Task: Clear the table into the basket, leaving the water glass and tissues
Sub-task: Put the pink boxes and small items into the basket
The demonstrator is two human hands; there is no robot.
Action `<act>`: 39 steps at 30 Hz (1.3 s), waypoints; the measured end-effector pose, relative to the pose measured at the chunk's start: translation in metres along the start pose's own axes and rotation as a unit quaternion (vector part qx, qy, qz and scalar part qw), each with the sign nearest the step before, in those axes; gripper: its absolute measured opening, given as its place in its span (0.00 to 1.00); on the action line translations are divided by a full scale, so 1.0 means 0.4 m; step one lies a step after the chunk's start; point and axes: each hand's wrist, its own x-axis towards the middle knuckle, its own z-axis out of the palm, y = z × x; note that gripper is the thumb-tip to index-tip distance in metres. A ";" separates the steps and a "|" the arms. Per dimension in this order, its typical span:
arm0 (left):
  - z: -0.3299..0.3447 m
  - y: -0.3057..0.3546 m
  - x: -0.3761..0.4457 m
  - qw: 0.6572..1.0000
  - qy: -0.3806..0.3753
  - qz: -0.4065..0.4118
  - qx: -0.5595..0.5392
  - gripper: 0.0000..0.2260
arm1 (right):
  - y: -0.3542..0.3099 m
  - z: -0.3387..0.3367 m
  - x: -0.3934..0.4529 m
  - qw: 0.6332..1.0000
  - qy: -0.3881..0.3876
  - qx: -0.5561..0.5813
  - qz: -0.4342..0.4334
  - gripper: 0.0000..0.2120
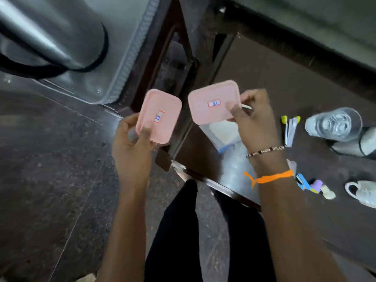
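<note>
with each hand pinching a pink box, left hand [132, 147] on left box [158, 116], right hand [252, 119] on right box [213, 102], both off the table [264, 74]; judged: carry level to basket [114, 64], lower, don't drop.

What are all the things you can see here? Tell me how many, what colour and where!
pink-lidded containers: two, pink, one held in each hand
water glass: one, clear, on table at right
cup: one, white, table's right edge
pens: a few, yellow-capped, beside glass
clips: small pile, blue and purple, near cup
basket: one, clear plastic, upper left
left hand: grips one container
right hand: grips the other
</note>
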 end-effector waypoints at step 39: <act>-0.025 0.089 0.280 0.933 0.020 0.141 0.331 0.14 | -0.102 0.352 0.165 0.919 -0.101 -0.231 -0.303 0.13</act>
